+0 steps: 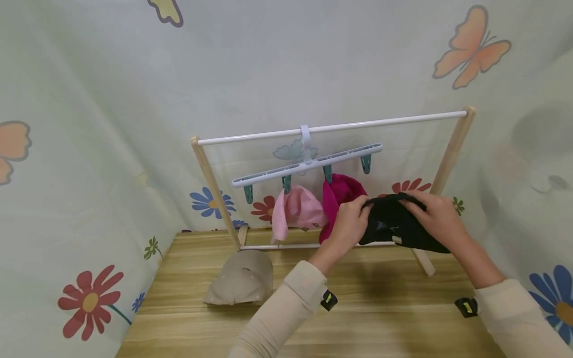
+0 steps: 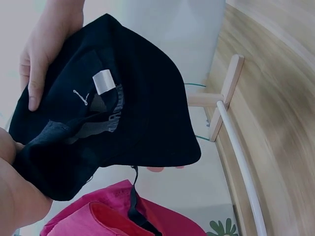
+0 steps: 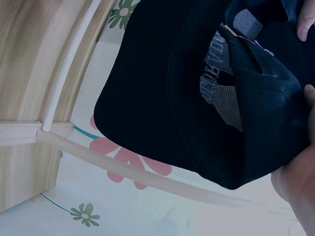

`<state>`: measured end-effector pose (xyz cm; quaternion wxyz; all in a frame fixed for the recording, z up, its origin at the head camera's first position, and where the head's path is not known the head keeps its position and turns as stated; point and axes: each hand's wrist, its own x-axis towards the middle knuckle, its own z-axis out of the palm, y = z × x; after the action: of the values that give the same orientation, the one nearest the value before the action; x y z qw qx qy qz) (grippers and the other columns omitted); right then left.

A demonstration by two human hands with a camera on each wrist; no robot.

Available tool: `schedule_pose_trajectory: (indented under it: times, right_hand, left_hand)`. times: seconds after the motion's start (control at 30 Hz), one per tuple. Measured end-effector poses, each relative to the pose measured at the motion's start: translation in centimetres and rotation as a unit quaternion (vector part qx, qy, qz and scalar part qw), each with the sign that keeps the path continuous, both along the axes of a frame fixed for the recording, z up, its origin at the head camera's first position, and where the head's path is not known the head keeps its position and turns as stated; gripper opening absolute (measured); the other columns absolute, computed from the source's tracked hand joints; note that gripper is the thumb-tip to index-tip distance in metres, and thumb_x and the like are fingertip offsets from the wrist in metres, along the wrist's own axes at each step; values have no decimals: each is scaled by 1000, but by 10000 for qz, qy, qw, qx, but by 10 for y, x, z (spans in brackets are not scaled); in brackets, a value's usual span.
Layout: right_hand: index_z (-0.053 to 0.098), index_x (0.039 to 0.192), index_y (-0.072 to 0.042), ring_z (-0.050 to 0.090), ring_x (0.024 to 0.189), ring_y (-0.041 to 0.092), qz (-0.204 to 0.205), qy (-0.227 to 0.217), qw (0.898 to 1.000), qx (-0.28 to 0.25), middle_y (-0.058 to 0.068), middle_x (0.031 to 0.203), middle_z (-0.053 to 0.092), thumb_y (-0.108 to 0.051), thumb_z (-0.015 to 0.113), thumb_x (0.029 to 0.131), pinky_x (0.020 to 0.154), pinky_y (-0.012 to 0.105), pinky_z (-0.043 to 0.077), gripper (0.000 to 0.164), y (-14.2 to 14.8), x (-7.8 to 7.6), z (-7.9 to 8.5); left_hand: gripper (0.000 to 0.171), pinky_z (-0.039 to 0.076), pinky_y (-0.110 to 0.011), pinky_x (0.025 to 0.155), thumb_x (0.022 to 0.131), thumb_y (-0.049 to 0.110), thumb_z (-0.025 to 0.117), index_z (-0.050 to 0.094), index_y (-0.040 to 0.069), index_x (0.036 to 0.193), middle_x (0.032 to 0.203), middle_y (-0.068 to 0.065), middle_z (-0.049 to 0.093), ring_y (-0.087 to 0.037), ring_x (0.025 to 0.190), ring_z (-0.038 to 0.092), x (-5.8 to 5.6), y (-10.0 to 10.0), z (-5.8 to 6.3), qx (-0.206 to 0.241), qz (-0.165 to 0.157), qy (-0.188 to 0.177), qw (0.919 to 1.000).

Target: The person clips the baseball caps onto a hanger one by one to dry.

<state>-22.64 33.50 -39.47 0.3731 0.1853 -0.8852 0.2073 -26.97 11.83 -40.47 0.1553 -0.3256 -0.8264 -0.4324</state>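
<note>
Both hands hold a black baseball cap [image 1: 389, 221] up in front of the drying rack. My left hand [image 1: 350, 222] grips its upper edge on the left, and my right hand [image 1: 435, 219] pinches the edge on the right. In the left wrist view the brim [image 2: 165, 108] points away from the hands and a white label [image 2: 104, 81] shows in the crown. Behind the left hand, a magenta cap [image 1: 342, 191] hangs from a green clip [image 1: 328, 174]. A light pink cap [image 1: 300, 206] hangs beside it from another clip [image 1: 286, 184].
The pale blue hanger [image 1: 268, 175] hooks over the rack's white top rail [image 1: 385, 122]. Green clips at its left end [image 1: 248, 194] and right end [image 1: 365, 164] hold nothing. A beige cap [image 1: 243, 278] lies on the wooden tabletop [image 1: 179, 318], left of the rack's foot. Flowered cloth surrounds the table.
</note>
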Motion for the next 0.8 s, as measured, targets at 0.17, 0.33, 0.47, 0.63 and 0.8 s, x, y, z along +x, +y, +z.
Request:
schedule_pose_trajectory:
  times: [0.17,0.33,0.47,0.63,0.8]
  right_hand:
    - [73,110,1,69,70,39,27,-40,10000,26,23,90,74,3,77,84,58,50,54,27,2,-3,1]
    - [73,110,3,62,54,30,-53,-66,9999,69,24,84,73,2,76,86,49,38,48,25,0,-2,2]
    - [72,109,5,58,49,27,-182,-118,9997,92,25,83,73,0,75,88,47,35,46,21,0,-6,1]
    - [73,107,5,60,52,30,-235,-99,9997,37,25,83,73,-2,74,90,47,36,44,19,1,-10,-1]
    - [74,105,4,60,52,30,-128,-21,9999,-31,25,83,73,-1,75,89,46,34,43,17,-1,-12,0]
  left_hand:
    - [19,50,-10,77,105,14,57,73,8,113,106,-5,77,-8,86,68,-4,0,2,-73,-87,-7,9999]
    - [20,51,-11,83,104,15,60,74,9,117,110,-4,76,-9,92,68,-7,0,4,-144,-112,-213,9996]
    - [21,52,-12,85,104,16,60,73,9,119,113,-4,76,-10,94,68,-10,0,4,-175,-145,-360,9991]
    - [22,52,-12,83,104,16,58,71,8,120,112,-5,75,-8,90,67,-13,2,4,-262,-184,-320,9990]
    - [23,52,-11,84,104,16,58,71,7,121,113,-6,75,-9,91,67,-16,3,5,-341,-161,-316,9988]
